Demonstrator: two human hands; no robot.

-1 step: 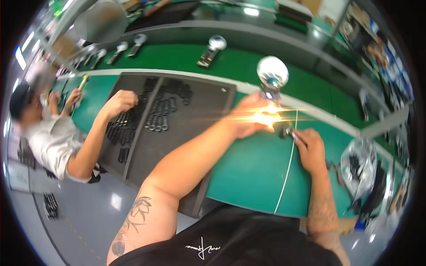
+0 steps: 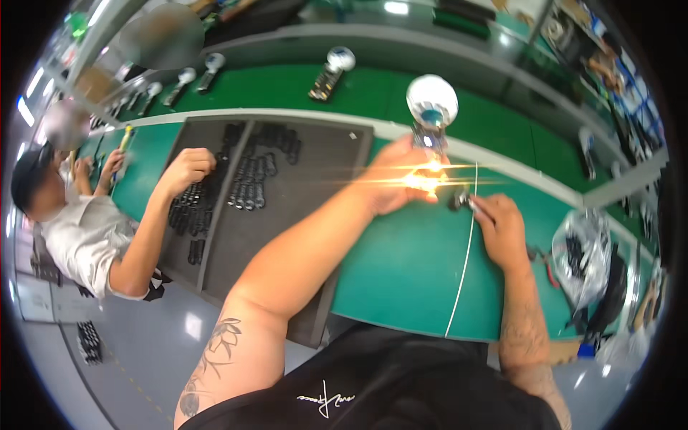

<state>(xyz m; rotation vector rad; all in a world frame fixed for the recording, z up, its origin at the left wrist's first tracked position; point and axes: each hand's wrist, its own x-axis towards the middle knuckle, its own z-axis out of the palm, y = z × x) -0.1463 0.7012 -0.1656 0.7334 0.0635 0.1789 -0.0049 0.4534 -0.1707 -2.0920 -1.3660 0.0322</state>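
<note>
Above the green tabletop (image 2: 401,287), my left hand (image 2: 390,179) is closed around a lit device with a white round head (image 2: 432,100). The device stands upright with its head at the top, and orange-yellow light glares from its lower part, hiding my fingertips. To the right of it, my right hand (image 2: 500,226) is closed on a small dark rod-like piece with a rounded end (image 2: 462,201); its exact kind is too blurred to tell. That rounded end points toward the glowing part, with a small gap between them.
Left of me a dark divided tray (image 2: 301,215) holds rows of black parts (image 2: 249,188). A co-worker's hand (image 2: 188,170) hovers over it. Similar round-headed devices (image 2: 333,74) lie on the green strip behind. Right: red-handled pliers (image 2: 552,276) and a clear plastic bag (image 2: 584,258).
</note>
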